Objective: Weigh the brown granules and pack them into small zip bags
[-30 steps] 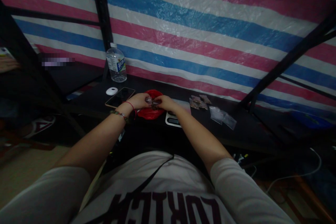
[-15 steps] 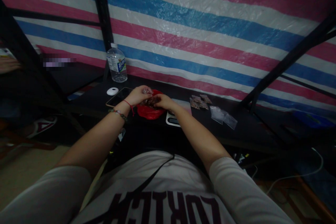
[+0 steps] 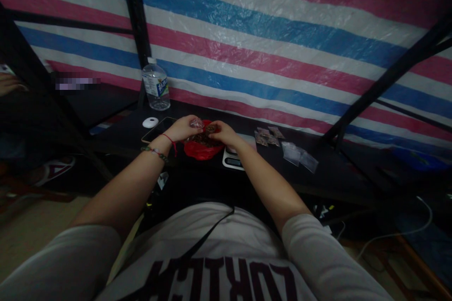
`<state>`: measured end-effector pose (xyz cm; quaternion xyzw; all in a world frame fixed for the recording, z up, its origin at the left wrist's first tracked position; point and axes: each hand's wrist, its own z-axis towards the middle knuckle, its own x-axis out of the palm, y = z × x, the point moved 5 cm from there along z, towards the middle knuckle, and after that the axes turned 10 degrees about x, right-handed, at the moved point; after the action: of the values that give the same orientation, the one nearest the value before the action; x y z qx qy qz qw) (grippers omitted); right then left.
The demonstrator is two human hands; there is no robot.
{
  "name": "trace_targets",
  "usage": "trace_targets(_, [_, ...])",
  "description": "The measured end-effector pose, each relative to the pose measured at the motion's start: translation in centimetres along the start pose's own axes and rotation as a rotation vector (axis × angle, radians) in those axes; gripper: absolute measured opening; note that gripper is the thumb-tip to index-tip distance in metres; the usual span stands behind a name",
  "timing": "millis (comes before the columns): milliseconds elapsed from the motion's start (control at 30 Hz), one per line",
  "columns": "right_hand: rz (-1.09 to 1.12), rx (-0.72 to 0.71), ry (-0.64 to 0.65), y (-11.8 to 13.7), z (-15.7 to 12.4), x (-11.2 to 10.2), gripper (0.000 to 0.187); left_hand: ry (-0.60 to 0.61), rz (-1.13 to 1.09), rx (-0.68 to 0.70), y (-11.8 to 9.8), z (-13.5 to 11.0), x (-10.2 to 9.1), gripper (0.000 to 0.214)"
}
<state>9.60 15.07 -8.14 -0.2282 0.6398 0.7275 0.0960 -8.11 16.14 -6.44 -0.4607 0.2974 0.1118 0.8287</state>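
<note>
My left hand (image 3: pixel 183 128) is closed on a small clear plastic bag (image 3: pixel 197 124) held over a red bag (image 3: pixel 202 149) that holds dark brown bits. My right hand (image 3: pixel 224 133) hovers over the same red bag with its fingers pinched on a small clump of the brown bits (image 3: pixel 211 128), close to the clear bag's mouth. Both hands nearly touch above the red bag. A small white scale (image 3: pixel 233 159) sits on the black table (image 3: pixel 332 174) just under my right wrist.
A phone (image 3: pixel 157 130) and a white round puck (image 3: pixel 150 122) lie left of my hands, with a water bottle (image 3: pixel 156 84) behind them. Filled small bags (image 3: pixel 267 137) and empty clear bags (image 3: pixel 299 157) lie to the right. A striped tarp (image 3: pixel 282 42) backs the table.
My left hand lifted the small clear bag up off the red bag. My right hand dipped into the red bag and came up with a pinch of brown bits.
</note>
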Motion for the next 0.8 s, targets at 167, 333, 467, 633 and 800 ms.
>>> trace_targets(167, [-0.002,-0.047,0.005,0.4,-0.4,-1.2,0.042,0.003,-0.059,0.004,-0.2,-0.2,0.9,0.045])
trace_targets(333, [-0.126,-0.04,-0.041,-0.7,-1.5,-3.7,0.04,0.002,-0.091,-0.018,-1.4,-0.9,1.9,0.053])
trace_targets(467, [-0.175,-0.002,-0.118,-2.3,-3.5,-6.5,0.036,-0.03,-0.103,-0.031,-2.4,-1.2,2.3,0.054])
trace_targets(633, [-0.313,0.079,-0.273,-4.9,-5.8,-9.9,0.034,-0.079,-0.101,0.002,-3.3,-1.0,2.5,0.048])
trace_targets(800, [-0.42,0.118,-0.415,-7.0,-6.6,-11.7,0.031,-0.149,-0.233,0.037,-4.7,-1.1,2.6,0.047])
